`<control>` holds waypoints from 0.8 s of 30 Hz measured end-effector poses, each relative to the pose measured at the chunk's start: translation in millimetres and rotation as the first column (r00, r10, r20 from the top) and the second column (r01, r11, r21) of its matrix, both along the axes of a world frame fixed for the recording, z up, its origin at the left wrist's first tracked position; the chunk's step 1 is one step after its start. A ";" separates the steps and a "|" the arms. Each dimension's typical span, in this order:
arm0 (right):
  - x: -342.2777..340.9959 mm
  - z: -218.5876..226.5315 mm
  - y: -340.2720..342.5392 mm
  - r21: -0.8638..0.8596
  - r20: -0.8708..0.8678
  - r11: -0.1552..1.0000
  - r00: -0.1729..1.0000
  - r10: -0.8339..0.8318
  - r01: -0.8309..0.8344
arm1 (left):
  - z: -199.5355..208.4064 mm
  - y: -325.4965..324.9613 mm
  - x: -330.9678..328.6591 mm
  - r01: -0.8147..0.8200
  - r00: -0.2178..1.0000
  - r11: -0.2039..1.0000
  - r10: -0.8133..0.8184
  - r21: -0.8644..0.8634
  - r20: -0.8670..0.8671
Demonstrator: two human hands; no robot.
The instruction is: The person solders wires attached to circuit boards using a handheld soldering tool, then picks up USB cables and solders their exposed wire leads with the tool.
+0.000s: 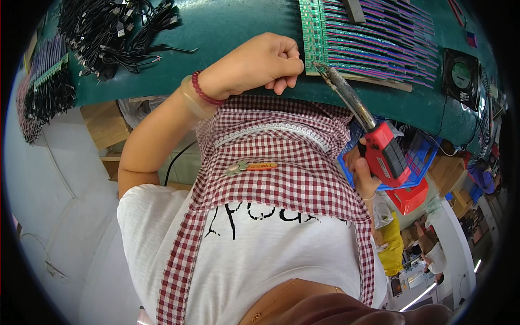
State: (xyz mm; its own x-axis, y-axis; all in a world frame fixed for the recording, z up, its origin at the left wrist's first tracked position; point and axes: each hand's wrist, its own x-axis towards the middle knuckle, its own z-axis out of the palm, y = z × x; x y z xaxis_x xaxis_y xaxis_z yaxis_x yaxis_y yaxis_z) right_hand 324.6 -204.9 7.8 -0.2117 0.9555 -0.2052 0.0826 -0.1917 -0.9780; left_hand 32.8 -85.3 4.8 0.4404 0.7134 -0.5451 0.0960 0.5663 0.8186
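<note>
My right hand (362,169) is wrapped round the handle of a red and black soldering gun (385,154). Its long metal barrel slants up and to the left, and the tip is at the near end of a green circuit board panel (314,40); contact cannot be made out. Rows of thin multicoloured wires (379,49) run rightward from that panel. Just left of the tip, my left hand (275,60) hangs over the table edge with its fingers curled closed. Whatever it may pinch is hidden by the fingers.
Black cables (103,35) lie heaped at the back left of the green table (233,21). More wired boards (51,73) hang at the far left edge. A grey bar (354,11) rests across the wires. To the right stands a black fan (461,78); a blue basket (428,157) is below.
</note>
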 end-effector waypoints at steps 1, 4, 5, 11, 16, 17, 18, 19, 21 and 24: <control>1.9 -2.2 -2.2 0.003 -0.001 1.000 1.000 0.002 -0.002 | 1.3 -1.1 0.7 -0.008 1.000 1.000 0.008 -0.005 0.000; 10.9 -13.1 -11.8 -0.016 0.058 1.000 0.998 -0.019 0.020 | 2.0 -0.2 2.0 -0.015 1.000 1.000 0.015 -0.010 -0.002; 12.4 -14.9 -13.8 0.004 0.076 1.000 0.997 0.000 0.000 | 1.5 -0.1 2.0 -0.015 1.000 1.000 0.015 -0.011 -0.002; 1.5 -3.2 -6.6 0.004 0.030 0.999 0.999 -0.043 0.043 | 1.3 0.0 1.4 -0.016 1.000 1.000 0.016 -0.025 0.006; -10.6 11.1 11.2 -0.005 -0.093 0.991 0.986 -0.137 0.137 | 1.6 -0.5 -0.4 -0.026 1.000 0.999 0.026 -0.033 0.009; -10.0 10.6 13.3 0.015 -0.106 0.989 0.984 -0.144 0.147 | 1.6 0.4 0.7 -0.020 1.000 0.999 0.021 -0.033 0.010; -9.5 10.4 15.3 0.035 -0.119 0.987 0.981 -0.151 0.156 | 1.8 1.3 1.6 -0.017 1.000 0.999 0.018 -0.030 0.010; -9.6 10.7 16.9 0.039 -0.121 0.987 0.981 -0.153 0.158 | 2.3 2.1 2.5 -0.014 1.000 0.999 0.014 -0.033 0.009; -12.2 11.4 20.3 0.007 -0.206 0.983 0.963 -0.175 0.181 | 2.4 2.1 2.2 -0.013 1.000 0.999 0.014 -0.031 0.008; -18.2 15.1 27.7 -0.020 -0.366 0.977 0.907 -0.206 0.214 | 2.4 1.3 0.6 -0.019 1.000 0.999 0.019 -0.040 0.002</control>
State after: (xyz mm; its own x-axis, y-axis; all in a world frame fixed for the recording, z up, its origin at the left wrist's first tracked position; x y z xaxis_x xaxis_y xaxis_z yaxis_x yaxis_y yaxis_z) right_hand 306.4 -177.2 22.8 -0.0616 0.9893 -0.1321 -0.3200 -0.1449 -0.9363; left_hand 33.4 -84.1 7.2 0.4284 0.6996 -0.5719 0.0825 0.6000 0.7958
